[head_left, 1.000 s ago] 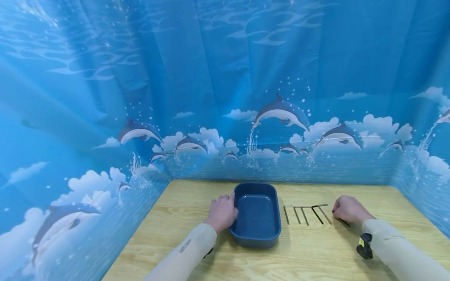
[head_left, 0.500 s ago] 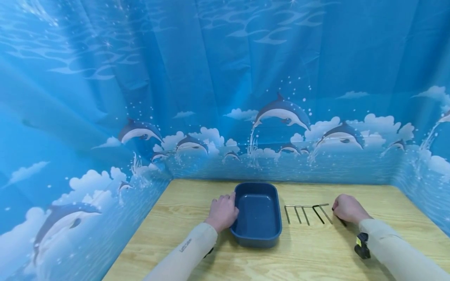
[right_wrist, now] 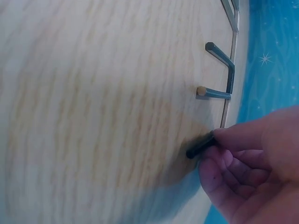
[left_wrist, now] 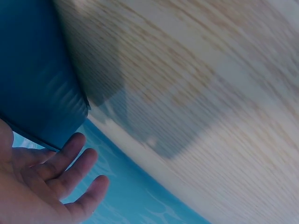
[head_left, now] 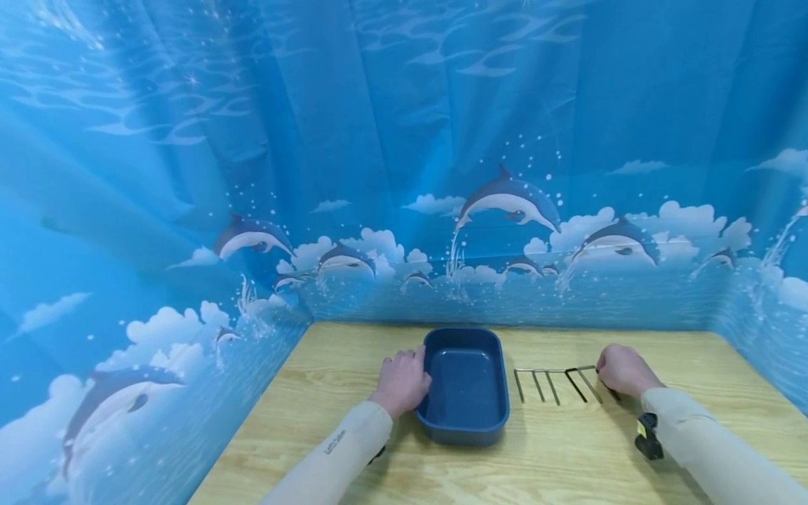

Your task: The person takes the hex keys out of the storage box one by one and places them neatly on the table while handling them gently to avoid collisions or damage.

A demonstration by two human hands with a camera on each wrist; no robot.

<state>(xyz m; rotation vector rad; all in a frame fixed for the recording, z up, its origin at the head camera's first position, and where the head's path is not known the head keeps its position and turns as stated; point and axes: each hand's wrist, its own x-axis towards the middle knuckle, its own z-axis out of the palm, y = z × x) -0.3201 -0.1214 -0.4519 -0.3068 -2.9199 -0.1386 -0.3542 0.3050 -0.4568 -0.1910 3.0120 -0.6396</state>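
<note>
My left hand [head_left: 402,382] holds the rim of a dark blue rectangular box [head_left: 463,436] on its left side; the index finger crosses the rim. In the left wrist view the other fingers [left_wrist: 91,198] are spread loosely by the box's corner. My right hand [head_left: 627,370] pinches a black hex key [right_wrist: 200,145] between thumb and fingertips, low over the table at the right end of a row. That row has several L-shaped hex keys, among them a black one [head_left: 576,386] and a silver one [right_wrist: 214,93]. The fingers hide part of the pinched key.
Pale wood-grain table [head_left: 543,459] lies under everything. Behind it and at the sides hangs a blue curtain [head_left: 391,140] printed with dolphins and clouds. The box stands left of the hex keys, its inside bare.
My right hand has shifted slightly left with the black hex key, towards the end of the row. The left hand stays on the box.
</note>
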